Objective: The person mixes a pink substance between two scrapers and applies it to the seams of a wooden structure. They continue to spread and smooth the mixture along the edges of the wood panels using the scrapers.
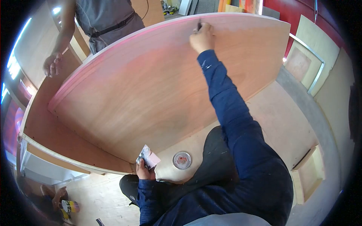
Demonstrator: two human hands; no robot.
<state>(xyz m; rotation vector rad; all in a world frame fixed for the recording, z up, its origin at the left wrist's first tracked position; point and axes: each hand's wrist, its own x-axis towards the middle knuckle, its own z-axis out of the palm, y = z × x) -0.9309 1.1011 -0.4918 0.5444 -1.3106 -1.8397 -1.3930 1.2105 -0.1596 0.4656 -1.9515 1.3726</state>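
My right hand (203, 38) is stretched up to the top edge of a large curved wooden panel (162, 83). Its fingers are closed round a small dark tool (199, 25), whose working end I cannot make out. A pink band (124, 40) runs along the panel's upper edge, with pink smears below it. Low in front of me, my left hand (144, 171) grips a small flat board (148, 156) that carries pale pink paste and dark smudges. To its right, a round shallow tin or lid (182, 161) with reddish residue lies on the wooden surface.
Beyond the panel stands another person in grey (107, 24), one hand (52, 64) hanging at the left. Another person's hand is at lower left, by a colourful can (70, 206). A wooden frame box (308, 174) and leaning boards (315, 49) are on the right.
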